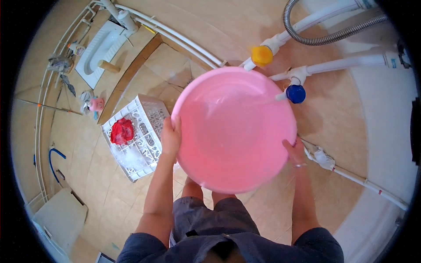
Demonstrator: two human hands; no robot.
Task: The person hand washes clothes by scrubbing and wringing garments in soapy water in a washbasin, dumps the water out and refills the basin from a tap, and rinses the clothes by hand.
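Note:
A large round pink basin (234,136) is held up in front of me, its inside facing up. My left hand (172,136) grips its left rim, thumb over the edge and fingers round the outside. On the opposite side my right hand (295,151) holds the lower right rim, its thumb inside. The basin's upper right rim lies just beneath the spout of a tap with a blue knob (296,94). From that spout a faint streak, apparently water, runs into the basin. Another tap, with a yellow knob (262,55), sits above the rim.
Left of the basin stands a white plastic crate (151,116) carrying a red cloth (122,131) and white suds (133,157). A squat toilet (100,52) is set in a raised step at upper left. White pipes (346,63) and a metal hose (326,40) run along the wall.

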